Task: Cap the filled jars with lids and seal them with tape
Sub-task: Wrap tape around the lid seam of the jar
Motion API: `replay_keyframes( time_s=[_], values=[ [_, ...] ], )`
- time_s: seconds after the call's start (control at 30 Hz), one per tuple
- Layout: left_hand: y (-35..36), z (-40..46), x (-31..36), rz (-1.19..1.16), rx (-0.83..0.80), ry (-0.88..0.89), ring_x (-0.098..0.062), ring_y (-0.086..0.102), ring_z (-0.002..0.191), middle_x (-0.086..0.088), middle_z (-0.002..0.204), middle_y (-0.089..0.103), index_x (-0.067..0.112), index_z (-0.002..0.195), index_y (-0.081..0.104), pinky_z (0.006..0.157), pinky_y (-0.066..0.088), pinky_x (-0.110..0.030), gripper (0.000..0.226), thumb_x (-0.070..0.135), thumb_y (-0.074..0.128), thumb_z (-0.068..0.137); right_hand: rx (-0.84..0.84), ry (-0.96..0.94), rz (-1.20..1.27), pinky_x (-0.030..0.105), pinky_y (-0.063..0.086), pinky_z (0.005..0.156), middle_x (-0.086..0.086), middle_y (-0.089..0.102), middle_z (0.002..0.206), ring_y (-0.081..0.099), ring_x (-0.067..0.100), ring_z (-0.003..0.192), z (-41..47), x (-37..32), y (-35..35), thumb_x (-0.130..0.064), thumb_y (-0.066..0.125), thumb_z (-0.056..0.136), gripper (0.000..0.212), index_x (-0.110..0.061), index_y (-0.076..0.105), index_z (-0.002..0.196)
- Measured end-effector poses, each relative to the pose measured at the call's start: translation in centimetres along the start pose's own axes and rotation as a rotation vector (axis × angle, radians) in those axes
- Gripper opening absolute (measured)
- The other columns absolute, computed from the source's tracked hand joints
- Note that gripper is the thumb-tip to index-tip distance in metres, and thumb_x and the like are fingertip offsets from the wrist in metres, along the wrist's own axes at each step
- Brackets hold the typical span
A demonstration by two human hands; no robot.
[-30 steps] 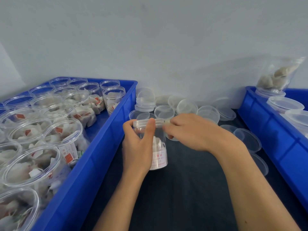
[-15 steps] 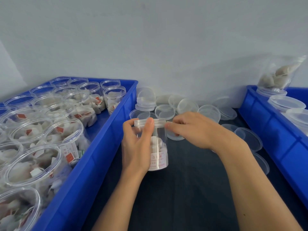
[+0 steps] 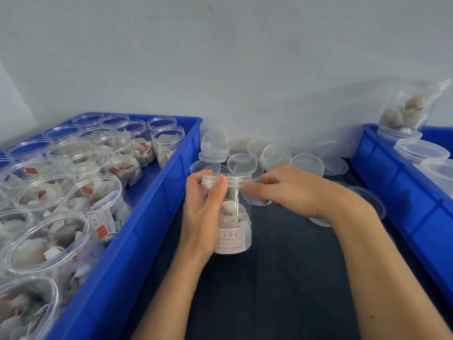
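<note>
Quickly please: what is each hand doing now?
Left hand: grips the capped jar.
Right hand: fingertips pinch at the jar's lid edge.

Your stock by colour: clear jar [image 3: 232,209] with white label [image 3: 231,241] printed red; clear lids [image 3: 279,158]; two blue crates [image 3: 137,241] [image 3: 402,200]; dark navy surface [image 3: 282,278]; pale grey wall [image 3: 220,57].
</note>
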State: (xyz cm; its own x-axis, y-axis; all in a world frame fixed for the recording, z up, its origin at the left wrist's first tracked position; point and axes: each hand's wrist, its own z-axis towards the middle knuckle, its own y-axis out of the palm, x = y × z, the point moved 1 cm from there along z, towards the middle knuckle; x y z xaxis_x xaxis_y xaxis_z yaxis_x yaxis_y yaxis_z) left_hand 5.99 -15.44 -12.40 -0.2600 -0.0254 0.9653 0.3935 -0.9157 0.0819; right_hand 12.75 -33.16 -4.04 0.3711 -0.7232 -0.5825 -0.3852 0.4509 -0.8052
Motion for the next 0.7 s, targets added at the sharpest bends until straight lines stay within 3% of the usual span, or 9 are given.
replay_keyframes(
  time_s=[0.1, 0.2, 0.3, 0.4, 0.47, 0.57, 0.63, 0.7],
  values=[
    [0.2, 0.0, -0.2, 0.071, -0.064, -0.022, -0.02, 0.077, 0.1, 0.009, 0.111, 0.077, 0.04, 0.124, 0.042, 0.092, 0.06, -0.047, 0.062, 0.074, 0.067, 0.078, -0.068, 0.067, -0.063, 0.031, 0.04, 0.07, -0.006, 0.063, 0.079, 0.058, 0.014, 0.074, -0.1, 0.4, -0.2, -0.068, 0.055, 0.096, 0.055, -0.017, 0.069, 0.083],
    [0.5, 0.0, -0.1, 0.165, -0.073, -0.024, -0.016, 0.077, 0.1, 0.012, 0.11, 0.077, 0.037, 0.118, 0.046, 0.093, 0.061, -0.053, 0.067, 0.075, 0.076, 0.072, -0.11, 0.076, -0.09, 0.03, 0.04, 0.07, -0.008, 0.062, 0.078, 0.057, 0.012, 0.072, -0.2, 0.9, -0.5, -0.068, 0.055, 0.096, 0.052, -0.021, 0.07, 0.082],
    [0.5, 0.0, 0.0, 0.211, -0.048, -0.033, -0.007, 0.077, 0.095, 0.014, 0.107, 0.078, 0.039, 0.108, 0.056, 0.084, 0.063, -0.045, 0.057, 0.075, 0.08, 0.071, -0.09, 0.071, -0.11, 0.027, 0.038, 0.066, -0.014, 0.059, 0.072, 0.054, 0.006, 0.066, -0.3, 1.2, -0.8, -0.073, 0.053, 0.094, 0.053, -0.025, 0.069, 0.079],
    [0.1, 0.0, 0.5, 0.286, -0.02, -0.03, 0.001, 0.074, 0.094, 0.019, 0.107, 0.076, 0.044, 0.105, 0.066, 0.075, 0.056, -0.027, 0.05, 0.08, 0.072, 0.071, -0.087, 0.063, -0.124, 0.028, 0.039, 0.068, -0.014, 0.061, 0.074, 0.057, 0.006, 0.068, -0.4, 1.2, -0.8, -0.078, 0.051, 0.093, 0.057, -0.026, 0.071, 0.08],
    [0.1, -0.1, 0.8, 0.312, 0.007, -0.038, 0.004, 0.073, 0.093, 0.021, 0.105, 0.075, 0.045, 0.108, 0.069, 0.076, 0.055, -0.029, 0.047, 0.079, 0.065, 0.075, -0.088, 0.051, -0.092, 0.027, 0.04, 0.069, -0.016, 0.062, 0.075, 0.06, 0.002, 0.07, -0.3, 1.0, -0.6, -0.077, 0.048, 0.094, 0.056, -0.029, 0.074, 0.083],
    [0.2, -0.4, 0.8, 0.285, 0.054, -0.062, 0.003, 0.072, 0.09, 0.025, 0.102, 0.074, 0.047, 0.107, 0.068, 0.079, 0.056, -0.036, 0.04, 0.073, 0.056, 0.079, -0.092, 0.034, -0.049, 0.025, 0.039, 0.068, -0.029, 0.06, 0.06, 0.057, -0.015, 0.057, 0.0, 0.5, -0.2, -0.065, 0.046, 0.102, 0.046, -0.033, 0.074, 0.086],
    [0.4, -0.4, 0.6, 0.283, 0.073, -0.082, 0.001, 0.071, 0.092, 0.025, 0.102, 0.072, 0.047, 0.111, 0.064, 0.078, 0.055, -0.036, 0.044, 0.076, 0.054, 0.078, -0.078, 0.022, -0.053, 0.025, 0.04, 0.068, -0.027, 0.062, 0.059, 0.059, -0.011, 0.056, 0.3, 0.4, 0.1, -0.057, 0.046, 0.106, 0.041, -0.032, 0.073, 0.087],
    [0.6, -0.4, 0.4, 0.323, 0.089, -0.072, 0.004, 0.069, 0.096, 0.026, 0.107, 0.07, 0.051, 0.119, 0.057, 0.079, 0.054, -0.031, 0.054, 0.084, 0.056, 0.076, -0.087, 0.002, -0.06, 0.027, 0.043, 0.068, -0.013, 0.067, 0.063, 0.063, 0.001, 0.055, 0.3, 0.2, 0.3, -0.05, 0.044, 0.108, 0.04, -0.025, 0.071, 0.092]
  ],
)
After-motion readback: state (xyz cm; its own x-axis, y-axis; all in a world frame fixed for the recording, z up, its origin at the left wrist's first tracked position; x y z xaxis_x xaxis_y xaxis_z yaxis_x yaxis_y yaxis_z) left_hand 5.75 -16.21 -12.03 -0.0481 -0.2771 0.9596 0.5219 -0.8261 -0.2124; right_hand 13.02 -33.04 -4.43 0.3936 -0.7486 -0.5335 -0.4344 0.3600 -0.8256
